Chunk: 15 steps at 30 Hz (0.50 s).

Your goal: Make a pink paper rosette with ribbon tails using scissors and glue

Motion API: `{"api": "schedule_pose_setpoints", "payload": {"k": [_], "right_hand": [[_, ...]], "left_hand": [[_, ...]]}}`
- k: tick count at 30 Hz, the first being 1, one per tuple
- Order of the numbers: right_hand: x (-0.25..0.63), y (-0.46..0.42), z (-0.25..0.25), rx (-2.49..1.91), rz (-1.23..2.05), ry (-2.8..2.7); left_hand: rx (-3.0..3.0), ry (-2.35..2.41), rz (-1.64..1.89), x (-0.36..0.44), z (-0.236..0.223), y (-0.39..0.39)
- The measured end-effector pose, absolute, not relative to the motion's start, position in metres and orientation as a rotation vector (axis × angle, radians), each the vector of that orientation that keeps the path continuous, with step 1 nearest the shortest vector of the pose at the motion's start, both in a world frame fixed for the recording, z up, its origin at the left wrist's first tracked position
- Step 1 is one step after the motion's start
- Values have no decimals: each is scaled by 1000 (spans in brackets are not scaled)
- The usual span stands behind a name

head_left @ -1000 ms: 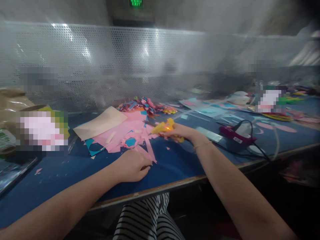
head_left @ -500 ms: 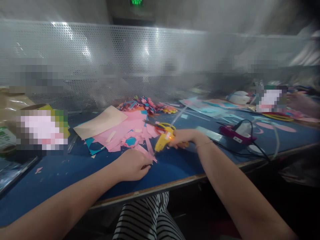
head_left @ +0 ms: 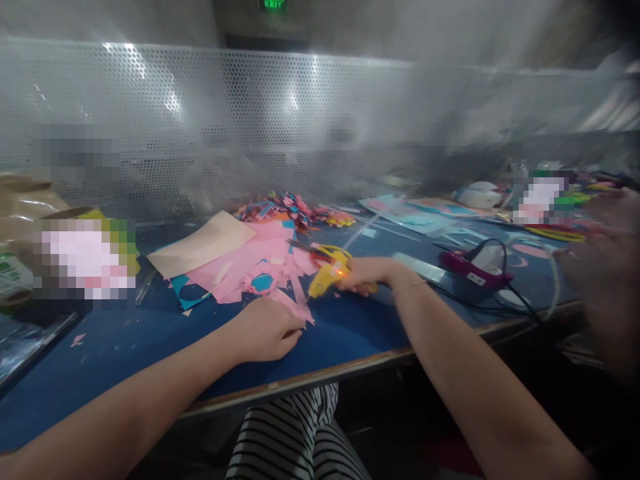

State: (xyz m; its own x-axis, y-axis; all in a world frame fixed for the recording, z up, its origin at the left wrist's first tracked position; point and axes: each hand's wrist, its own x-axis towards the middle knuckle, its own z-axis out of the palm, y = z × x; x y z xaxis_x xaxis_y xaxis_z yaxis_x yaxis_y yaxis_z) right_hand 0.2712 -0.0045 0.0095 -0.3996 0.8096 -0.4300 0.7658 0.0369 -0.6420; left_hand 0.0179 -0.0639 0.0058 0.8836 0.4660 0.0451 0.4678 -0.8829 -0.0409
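Note:
My right hand [head_left: 361, 275] is wrapped round a yellow glue gun [head_left: 327, 277] with a small orange light on its side. The gun's nozzle points down, close above a pink paper strip [head_left: 294, 305]; whether it touches the paper I cannot tell. Left of the gun, my left hand [head_left: 270, 330] rests low over the table with closed fingers at the strip's near end. Its fingertips are partly hidden. Just beyond lies a pink paper piece with a blue centre [head_left: 263, 283]. Scissors [head_left: 330, 253] with yellow and red handles lie behind the gun.
Pink sheets [head_left: 245, 257] and a cream sheet [head_left: 203, 245] cover the blue table [head_left: 150, 360]. Behind them is a heap of paper scraps [head_left: 290, 210]. A purple power strip [head_left: 473, 268] with black cables sits right. Blurred at far right is part of another person [head_left: 610, 280].
The glue gun has shifted very slightly in my right hand's grip. My left hand stays put. At the far right, a blurred part of another person has come further into view.

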Motion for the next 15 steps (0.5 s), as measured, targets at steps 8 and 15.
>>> {"api": "schedule_pose_setpoints", "payload": {"k": [8,15], "right_hand": [[268,0,4,-1703,1279,-2046],[264,-1,7,-1632,1265,-1986]], "left_hand": [[-3007,-724,-77,18,5,-63],[-2995,-714,-96,17,3,-63]]}}
